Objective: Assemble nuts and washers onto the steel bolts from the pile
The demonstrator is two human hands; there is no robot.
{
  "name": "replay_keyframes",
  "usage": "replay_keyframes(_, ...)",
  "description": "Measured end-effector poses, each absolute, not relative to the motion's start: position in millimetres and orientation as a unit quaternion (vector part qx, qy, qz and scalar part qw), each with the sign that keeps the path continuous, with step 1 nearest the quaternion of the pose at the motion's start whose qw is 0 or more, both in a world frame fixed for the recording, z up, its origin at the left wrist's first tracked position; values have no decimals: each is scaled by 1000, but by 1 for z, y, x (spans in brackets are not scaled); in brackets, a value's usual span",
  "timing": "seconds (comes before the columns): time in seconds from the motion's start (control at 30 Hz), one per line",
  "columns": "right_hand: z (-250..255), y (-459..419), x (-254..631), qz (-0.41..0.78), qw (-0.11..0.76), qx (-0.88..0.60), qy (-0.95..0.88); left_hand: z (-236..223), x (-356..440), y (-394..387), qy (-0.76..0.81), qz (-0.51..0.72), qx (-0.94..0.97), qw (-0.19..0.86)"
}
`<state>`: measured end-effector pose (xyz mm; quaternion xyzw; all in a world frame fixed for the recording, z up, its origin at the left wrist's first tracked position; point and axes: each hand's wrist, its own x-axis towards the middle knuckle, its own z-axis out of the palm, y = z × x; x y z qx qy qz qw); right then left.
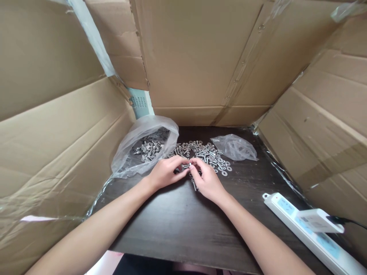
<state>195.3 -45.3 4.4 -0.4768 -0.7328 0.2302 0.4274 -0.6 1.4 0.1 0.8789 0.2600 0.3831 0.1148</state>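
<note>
- One bolt [185, 166], pinched in fingertips of left hand [167, 172] and right hand [207, 181].
- Beyond hands: one pile [204, 152], uncountable bolts, washers.
- Two bags: filled bag [122, 159] past left hand, flat bag [236, 147] past right.
- Right of right hand: one strip [311, 235].

your bare left hand [164, 173] and bare right hand [208, 181], with thin fingers, your slim arms [114, 214] bare as far as they show, plain black cloth [143, 264] low down by your lap
</note>
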Motion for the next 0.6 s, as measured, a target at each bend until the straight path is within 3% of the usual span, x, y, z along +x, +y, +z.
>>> replay_keyframes(0.6, 2, -45, 193, 396, 455, -455, -655, 3, -3, 2, 248, 369, 892, 78)
